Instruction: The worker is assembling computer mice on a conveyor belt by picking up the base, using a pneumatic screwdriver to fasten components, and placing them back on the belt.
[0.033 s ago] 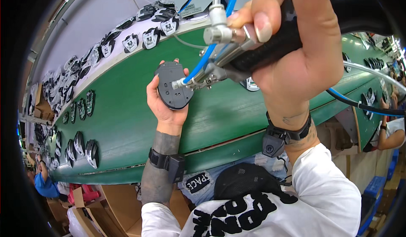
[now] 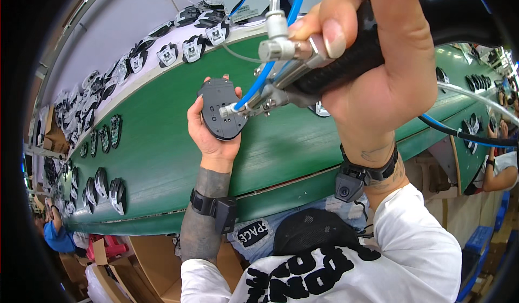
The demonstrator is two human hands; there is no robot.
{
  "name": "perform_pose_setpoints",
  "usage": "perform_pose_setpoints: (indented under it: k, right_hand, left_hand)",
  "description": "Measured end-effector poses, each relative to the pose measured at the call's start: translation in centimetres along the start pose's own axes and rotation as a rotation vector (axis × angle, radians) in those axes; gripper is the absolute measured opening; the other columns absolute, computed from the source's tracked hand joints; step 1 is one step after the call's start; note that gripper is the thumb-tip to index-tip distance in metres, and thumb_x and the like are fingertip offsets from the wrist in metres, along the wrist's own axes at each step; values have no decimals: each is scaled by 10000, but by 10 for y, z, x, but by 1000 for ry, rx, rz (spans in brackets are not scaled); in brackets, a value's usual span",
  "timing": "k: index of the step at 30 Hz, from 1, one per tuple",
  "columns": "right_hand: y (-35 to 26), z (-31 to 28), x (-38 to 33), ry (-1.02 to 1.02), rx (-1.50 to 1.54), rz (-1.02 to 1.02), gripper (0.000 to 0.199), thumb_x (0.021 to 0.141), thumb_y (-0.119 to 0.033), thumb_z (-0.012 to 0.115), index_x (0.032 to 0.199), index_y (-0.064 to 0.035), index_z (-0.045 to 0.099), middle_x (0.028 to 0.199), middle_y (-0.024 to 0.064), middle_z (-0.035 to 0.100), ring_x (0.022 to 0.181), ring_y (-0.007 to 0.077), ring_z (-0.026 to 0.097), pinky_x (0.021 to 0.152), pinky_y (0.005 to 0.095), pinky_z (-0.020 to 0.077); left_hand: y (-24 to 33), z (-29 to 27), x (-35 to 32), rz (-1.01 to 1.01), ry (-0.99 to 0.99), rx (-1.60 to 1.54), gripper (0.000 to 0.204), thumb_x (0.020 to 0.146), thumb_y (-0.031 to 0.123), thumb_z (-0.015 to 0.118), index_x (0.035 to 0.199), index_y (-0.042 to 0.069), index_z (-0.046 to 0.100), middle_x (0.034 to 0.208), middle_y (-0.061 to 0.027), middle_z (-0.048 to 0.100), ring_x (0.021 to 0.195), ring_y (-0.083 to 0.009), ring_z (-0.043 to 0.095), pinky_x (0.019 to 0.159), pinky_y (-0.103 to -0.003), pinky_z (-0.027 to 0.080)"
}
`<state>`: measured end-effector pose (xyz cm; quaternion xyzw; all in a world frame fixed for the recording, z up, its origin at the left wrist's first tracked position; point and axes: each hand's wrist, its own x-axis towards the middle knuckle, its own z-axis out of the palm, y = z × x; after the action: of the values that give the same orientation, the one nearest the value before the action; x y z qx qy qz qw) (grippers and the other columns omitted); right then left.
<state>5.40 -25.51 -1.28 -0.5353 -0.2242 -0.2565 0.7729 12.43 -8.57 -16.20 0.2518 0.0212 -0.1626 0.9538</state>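
Nothing has visibly shifted since the earlier frame: both hands, the tool and the part sit in the same places. The left hand is cupped, palm up, with its fingers curled around the edges of a dark grey computer mouse base turned underside up, held just above the green conveyor belt. The right hand is wrapped tightly around the black grip of a pneumatic screwdriver, thumb lying along the top. The tool's metal tip touches the middle of the mouse base. Blue air hoses run up from the tool toward the top of the view.

The belt is a wide green band curving across the scene. More mouse parts stand in rows on its left portion, well apart from the hands. Beyond the belt's far edge a pale ledge carries a long line of black and white mouse shells. Both wrists wear black straps with small devices. Cardboard boxes sit below the belt at lower left. At the far right another person's arm rests by the belt
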Motion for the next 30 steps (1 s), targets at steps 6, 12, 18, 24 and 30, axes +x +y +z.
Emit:
perform_pose_setpoints:
  k: [6, 12, 18, 24, 30]
  right_hand:
    - [1, 8, 0, -17, -9, 11, 336, 972, -272, 413, 1054, 48, 477, 600, 39, 481, 599, 165, 544, 559, 270, 465]
    - [1, 7, -2, -30, -22, 29, 336, 972, -270, 411, 1058, 50, 473, 602, 38, 480, 604, 165, 542, 562, 270, 463]
    - [0, 6, -3, -42, -35, 41, 337, 973, -268, 408, 1062, 51, 469, 603, 38, 478, 608, 165, 541, 565, 269, 460]
    - [-5, -4, -1, -77, -33, 68, 337, 973, -266, 406, 1066, 53, 465, 604, 37, 476, 613, 165, 540, 568, 269, 458]
    - [-2, 5, -7, -62, -45, 78, 338, 974, -264, 403, 1069, 55, 461, 606, 36, 474, 617, 165, 539, 571, 269, 456]
  left_hand:
    - [-1, -3, 2, 39, -6, -74, 459, 861, 308, 465, 1266, 94, 436, 1251, -179, 483, 1036, -350, 549, 936, -423, 456]
    - [-3, 5, -5, 27, -71, -56, 406, 871, 370, 465, 1145, 96, 583, 1152, -73, 608, 1085, -247, 549, 955, -389, 406]
    - [-5, -9, 1, 17, 27, -42, 398, 869, 342, 477, 1179, 98, 536, 1139, -83, 587, 1052, -249, 563, 920, -400, 444]
    - [-9, -11, 8, 1, 130, 97, 382, 839, 313, 532, 1150, 91, 513, 1013, -100, 582, 893, -276, 607, 813, -400, 508]
    - [-16, -6, -1, -14, 0, -3, 385, 852, 290, 508, 1185, 98, 523, 1068, -75, 593, 980, -271, 588, 854, -399, 489]
